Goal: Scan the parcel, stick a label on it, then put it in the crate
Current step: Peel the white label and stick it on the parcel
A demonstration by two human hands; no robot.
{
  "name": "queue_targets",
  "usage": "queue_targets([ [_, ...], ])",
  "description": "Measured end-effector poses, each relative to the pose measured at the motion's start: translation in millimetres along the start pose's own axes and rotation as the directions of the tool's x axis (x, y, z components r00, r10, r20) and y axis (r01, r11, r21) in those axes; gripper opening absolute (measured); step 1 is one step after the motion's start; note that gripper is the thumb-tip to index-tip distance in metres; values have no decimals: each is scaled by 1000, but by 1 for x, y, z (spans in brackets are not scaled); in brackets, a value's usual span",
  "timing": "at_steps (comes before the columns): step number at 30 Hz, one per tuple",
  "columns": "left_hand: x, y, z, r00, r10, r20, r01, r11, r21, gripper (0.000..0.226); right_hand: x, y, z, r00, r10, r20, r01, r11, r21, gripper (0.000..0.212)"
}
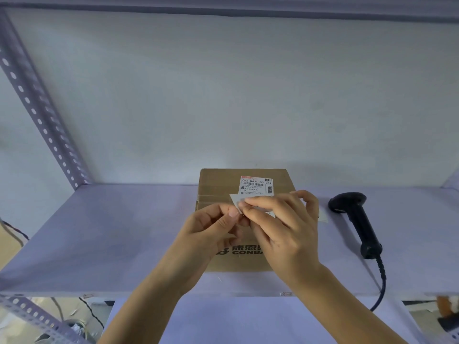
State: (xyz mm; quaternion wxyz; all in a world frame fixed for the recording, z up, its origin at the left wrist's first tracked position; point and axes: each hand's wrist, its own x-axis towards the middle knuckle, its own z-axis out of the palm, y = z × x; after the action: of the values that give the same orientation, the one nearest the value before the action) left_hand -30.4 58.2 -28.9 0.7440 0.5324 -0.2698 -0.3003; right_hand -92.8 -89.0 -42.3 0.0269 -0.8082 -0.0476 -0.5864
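A brown cardboard parcel (218, 184) lies on the white shelf (111, 232), with a printed shipping label (257, 185) on its far top face. Just above the parcel, my left hand (211, 229) and my right hand (278, 219) meet, both pinching a small white label (235, 199). The left thumb and forefinger hold its lower corner, and the right fingers cover most of it. My hands hide the middle of the parcel. A black handheld scanner (355, 217) lies on the shelf to the right of the parcel, its cable running off the front edge.
A perforated metal upright (37, 108) stands at the shelf's left rear. A white wall is behind the shelf. A lower white surface (248, 319) lies below the front edge. Cables hang at the lower left. No crate is in view.
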Motion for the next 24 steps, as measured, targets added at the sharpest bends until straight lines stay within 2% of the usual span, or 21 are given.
queue_targets([
  [10,-2,2,0,1000,27,-1,-27,999,36,21,-1,-3,1,1000,-8,-17,7,1000,-8,18],
  [16,-2,3,3,997,60,-52,-53,992,118,23,0,-4,-2,999,-42,-6,41,997,-70,19],
  [24,0,1,9,977,98,-188,-57,975,214,19,-1,-8,-1,996,-13,84,13,1000,-4,15],
])
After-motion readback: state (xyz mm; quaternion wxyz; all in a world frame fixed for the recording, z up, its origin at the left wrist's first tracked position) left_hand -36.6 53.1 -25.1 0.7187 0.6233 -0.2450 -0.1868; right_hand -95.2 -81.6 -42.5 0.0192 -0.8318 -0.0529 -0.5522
